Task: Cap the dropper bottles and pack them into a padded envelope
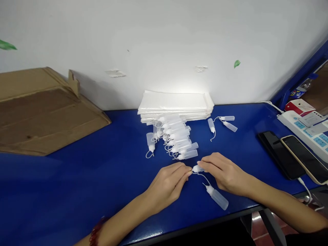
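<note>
My left hand and my right hand meet over the blue table. Both pinch a small white cap between their fingertips. A thin tether runs from the cap to a small translucent dropper bottle that lies on the table just in front of my right hand. Behind my hands, several more such bottles lie in a row. One bottle lies to the left of the row. Three loose bottles lie to the right of it.
A stack of white padded envelopes leans by the wall. A flattened cardboard box lies at the left. Two phones and a white power strip sit at the right, near the table's edge.
</note>
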The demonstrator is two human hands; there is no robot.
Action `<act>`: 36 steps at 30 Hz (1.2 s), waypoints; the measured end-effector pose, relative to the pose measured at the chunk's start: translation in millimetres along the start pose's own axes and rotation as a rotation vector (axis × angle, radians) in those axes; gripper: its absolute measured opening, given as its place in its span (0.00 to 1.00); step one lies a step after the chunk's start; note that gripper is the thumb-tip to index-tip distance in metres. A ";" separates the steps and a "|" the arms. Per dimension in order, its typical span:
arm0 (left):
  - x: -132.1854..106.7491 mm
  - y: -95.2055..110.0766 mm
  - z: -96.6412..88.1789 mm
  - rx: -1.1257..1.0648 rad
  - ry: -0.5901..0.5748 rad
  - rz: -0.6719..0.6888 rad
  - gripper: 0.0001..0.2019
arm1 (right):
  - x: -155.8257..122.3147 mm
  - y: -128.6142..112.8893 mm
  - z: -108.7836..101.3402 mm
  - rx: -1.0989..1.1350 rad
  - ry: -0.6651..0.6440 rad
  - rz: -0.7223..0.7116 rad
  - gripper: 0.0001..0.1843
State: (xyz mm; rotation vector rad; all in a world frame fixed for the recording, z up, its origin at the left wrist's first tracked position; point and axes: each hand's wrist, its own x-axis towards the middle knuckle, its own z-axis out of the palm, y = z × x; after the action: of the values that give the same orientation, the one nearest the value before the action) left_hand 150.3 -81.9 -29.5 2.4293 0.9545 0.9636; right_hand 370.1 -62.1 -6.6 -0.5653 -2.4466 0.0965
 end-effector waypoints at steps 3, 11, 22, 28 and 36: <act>-0.5 0.5 0.8 0.016 0.010 0.021 0.08 | 0.1 -0.9 1.7 0.012 0.004 0.005 0.18; -4.5 0.0 -2.8 0.062 0.048 0.040 0.07 | -1.7 -0.4 4.1 0.038 0.010 0.009 0.20; -3.6 -0.4 -13.4 0.063 0.111 0.025 0.05 | -5.2 6.8 -1.2 0.144 0.020 0.100 0.20; -1.7 4.3 -13.3 0.037 0.103 0.026 0.05 | -4.7 0.7 1.1 0.166 0.029 0.098 0.18; -3.2 7.3 -8.9 0.003 0.095 0.042 0.07 | -9.6 0.2 9.0 0.197 0.057 0.101 0.20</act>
State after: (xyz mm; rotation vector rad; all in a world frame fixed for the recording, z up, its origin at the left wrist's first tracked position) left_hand 145.7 -88.6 -20.8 2.4341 0.9406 1.1021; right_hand 371.8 -65.3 -19.2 -0.5949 -2.3201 0.3538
